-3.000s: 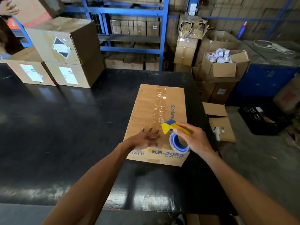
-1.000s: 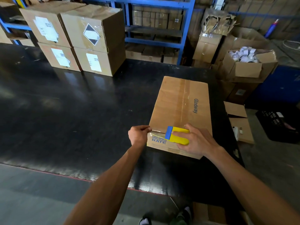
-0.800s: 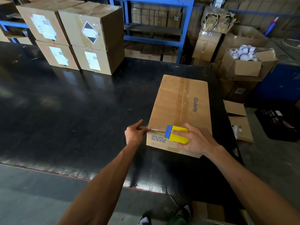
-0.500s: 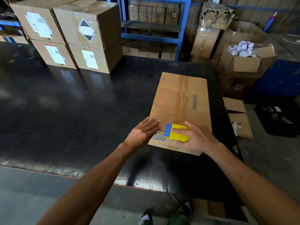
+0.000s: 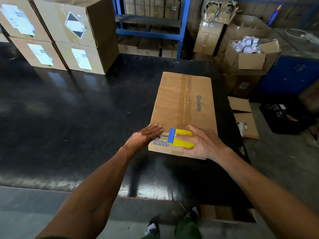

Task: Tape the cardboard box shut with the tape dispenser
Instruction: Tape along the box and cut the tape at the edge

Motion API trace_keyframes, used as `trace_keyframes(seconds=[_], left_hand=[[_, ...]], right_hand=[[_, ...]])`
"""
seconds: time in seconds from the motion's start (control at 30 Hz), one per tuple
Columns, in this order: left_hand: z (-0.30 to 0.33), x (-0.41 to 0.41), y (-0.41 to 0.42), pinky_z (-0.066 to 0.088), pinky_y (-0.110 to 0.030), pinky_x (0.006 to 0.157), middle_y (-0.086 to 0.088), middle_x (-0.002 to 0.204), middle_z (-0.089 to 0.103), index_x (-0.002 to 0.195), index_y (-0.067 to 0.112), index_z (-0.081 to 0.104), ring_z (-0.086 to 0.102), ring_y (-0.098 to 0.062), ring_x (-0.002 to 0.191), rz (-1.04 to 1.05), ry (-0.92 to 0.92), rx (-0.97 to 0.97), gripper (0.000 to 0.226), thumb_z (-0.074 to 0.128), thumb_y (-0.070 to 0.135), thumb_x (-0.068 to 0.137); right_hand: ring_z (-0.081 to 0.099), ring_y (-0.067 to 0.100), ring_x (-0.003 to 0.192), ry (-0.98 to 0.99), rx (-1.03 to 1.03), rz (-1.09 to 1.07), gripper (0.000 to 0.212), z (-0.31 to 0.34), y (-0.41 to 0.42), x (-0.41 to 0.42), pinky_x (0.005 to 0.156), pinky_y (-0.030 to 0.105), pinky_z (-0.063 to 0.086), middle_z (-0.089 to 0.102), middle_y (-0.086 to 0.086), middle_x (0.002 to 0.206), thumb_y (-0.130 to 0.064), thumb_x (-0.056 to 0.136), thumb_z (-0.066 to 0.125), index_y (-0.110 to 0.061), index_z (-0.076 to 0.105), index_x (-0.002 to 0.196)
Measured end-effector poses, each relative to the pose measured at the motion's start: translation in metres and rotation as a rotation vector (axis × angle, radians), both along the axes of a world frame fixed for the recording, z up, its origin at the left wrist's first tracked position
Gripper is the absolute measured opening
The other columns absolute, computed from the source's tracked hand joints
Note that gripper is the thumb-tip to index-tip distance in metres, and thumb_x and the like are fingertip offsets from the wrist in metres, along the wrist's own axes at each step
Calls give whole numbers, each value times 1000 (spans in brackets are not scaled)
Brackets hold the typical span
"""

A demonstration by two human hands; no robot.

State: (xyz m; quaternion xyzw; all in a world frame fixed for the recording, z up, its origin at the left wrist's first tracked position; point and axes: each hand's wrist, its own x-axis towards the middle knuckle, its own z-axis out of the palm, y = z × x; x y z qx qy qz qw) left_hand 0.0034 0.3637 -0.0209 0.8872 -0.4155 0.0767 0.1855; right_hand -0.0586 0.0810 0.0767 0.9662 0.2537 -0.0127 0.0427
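The right hand (image 5: 203, 144) grips the yellow and blue plastic tape dispenser (image 5: 181, 138) at the near edge of the flat brown cardboard box (image 5: 183, 107), which lies on the shiny black surface (image 5: 77, 109). The left hand (image 5: 146, 135) lies open, with straight fingers pressing the box top beside it. The step seems to be cutting and smoothing the tape end; next, the dispenser probably must tear free. The tape roll is hidden under the right hand, and the clear tape is hard to see.

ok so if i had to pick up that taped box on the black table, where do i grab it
Take the cardboard box by its two long side walls, one hand from each side. It lies flat, long and shallow, and both sides stand clear on the black table.
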Motion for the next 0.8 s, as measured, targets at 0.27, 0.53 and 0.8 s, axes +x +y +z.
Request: trace_keyframes(seconds=[0.27, 0.53, 0.8], left_hand=[[-4, 6, 7, 32, -44, 116, -2, 157, 33, 155, 40, 7, 35, -24, 144, -36, 31, 68, 66, 37, 28, 98], [6, 6, -5, 9, -45, 124, -13, 165, 8, 157, 8, 8, 4, -24, 153, -51, -194, 245, 73, 44, 41, 104], [9, 31, -97, 19, -46, 121, -13, 164, 15, 155, 3, 17, 11, -26, 152, -227, -204, 367, 68, 8, 48, 105]], right_hand=[[57, 21, 63, -8, 37, -16, 55, 13, -65, -23, 45, 26, 39, 55, 3, 98, -68, 81, 45, -41, 59, 127], [34, 7, 63, -63, 66, 5, 52, 8, -70, -17, 46, 24, 34, 52, 0, 93, -63, 78, 63, -40, 62, 125], [49, 18, 56, -62, 108, 2, 51, 7, -70, -19, 42, 26, 37, 52, 0, 91, -65, 80, 56, -38, 65, 122]])
